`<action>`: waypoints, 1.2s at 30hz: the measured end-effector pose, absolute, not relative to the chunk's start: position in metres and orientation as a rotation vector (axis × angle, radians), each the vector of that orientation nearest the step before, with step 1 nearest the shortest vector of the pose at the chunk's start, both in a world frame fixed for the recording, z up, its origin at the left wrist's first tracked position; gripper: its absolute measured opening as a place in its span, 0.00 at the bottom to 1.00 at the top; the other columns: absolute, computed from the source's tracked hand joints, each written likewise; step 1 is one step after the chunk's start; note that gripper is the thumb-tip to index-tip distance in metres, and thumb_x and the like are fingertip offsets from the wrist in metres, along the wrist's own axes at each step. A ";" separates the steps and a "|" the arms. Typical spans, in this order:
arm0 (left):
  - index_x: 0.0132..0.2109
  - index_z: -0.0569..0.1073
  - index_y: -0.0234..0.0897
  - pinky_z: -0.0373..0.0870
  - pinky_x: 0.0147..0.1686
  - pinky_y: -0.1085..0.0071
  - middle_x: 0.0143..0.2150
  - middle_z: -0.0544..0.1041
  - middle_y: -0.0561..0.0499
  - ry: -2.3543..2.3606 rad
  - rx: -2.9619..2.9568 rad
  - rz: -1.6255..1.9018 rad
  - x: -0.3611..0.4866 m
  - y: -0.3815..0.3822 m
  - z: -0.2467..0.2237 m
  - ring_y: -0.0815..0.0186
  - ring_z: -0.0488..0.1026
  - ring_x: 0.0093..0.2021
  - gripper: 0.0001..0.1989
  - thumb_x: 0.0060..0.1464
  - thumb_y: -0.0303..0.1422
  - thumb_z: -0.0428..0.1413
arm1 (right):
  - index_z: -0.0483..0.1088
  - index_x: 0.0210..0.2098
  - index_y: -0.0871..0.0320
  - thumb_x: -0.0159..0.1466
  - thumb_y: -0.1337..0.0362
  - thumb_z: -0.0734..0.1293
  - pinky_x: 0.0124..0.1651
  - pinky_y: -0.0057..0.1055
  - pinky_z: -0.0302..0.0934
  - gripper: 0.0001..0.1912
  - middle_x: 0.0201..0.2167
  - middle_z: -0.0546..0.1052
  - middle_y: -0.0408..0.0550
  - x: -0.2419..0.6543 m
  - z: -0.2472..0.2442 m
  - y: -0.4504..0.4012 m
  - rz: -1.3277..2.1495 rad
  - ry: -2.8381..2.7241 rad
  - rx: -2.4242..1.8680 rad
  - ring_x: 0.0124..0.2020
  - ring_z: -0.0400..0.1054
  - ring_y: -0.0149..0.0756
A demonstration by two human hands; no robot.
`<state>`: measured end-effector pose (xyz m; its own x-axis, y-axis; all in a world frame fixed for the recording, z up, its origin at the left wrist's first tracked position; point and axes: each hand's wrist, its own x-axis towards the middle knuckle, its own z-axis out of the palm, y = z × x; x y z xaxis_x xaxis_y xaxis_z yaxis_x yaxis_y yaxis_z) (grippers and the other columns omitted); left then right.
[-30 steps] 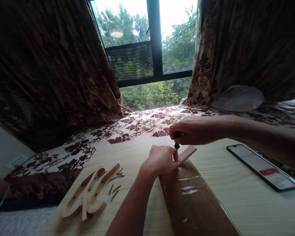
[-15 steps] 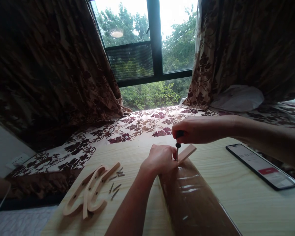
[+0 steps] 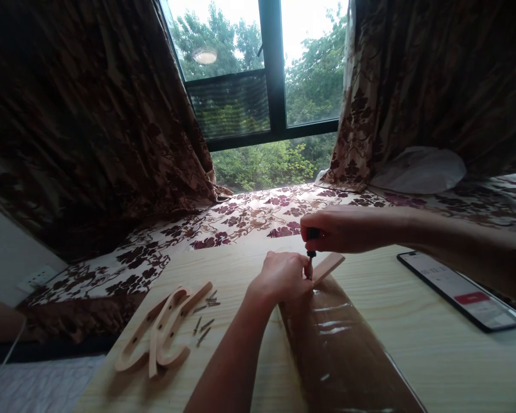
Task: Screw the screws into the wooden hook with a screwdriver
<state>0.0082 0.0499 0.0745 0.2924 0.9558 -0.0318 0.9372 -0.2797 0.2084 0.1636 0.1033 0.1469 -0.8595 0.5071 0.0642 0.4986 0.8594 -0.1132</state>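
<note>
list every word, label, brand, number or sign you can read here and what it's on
Phone: a row of digits on the screen, too blurred to quote surely.
Red button on the screen: any lettering is too small to read.
Screwdriver, package, hooks: no text visible.
So nothing reads clearly.

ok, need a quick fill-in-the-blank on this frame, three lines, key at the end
The screwdriver is gripped by the person's ____ hand.
The screws lie between the curved wooden pieces and the ____ forearm.
On the phone, the screen's coloured bar is ____.
Missing words: right; left; red.
</note>
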 end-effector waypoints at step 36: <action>0.40 0.78 0.43 0.63 0.46 0.63 0.34 0.77 0.53 1.697 2.220 0.381 0.000 0.043 0.080 0.56 0.73 0.41 0.12 0.44 0.33 0.61 | 0.70 0.29 0.61 0.58 0.55 0.66 0.26 0.25 0.53 0.13 0.22 0.70 0.42 0.169 0.118 0.108 0.615 -2.616 -0.802 0.24 0.59 0.29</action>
<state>-0.0002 0.0427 0.0797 0.2586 0.9658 0.0175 0.8806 -0.2432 0.4068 0.1694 0.1085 0.1178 -0.7848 0.5909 0.1868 0.4457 0.7475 -0.4925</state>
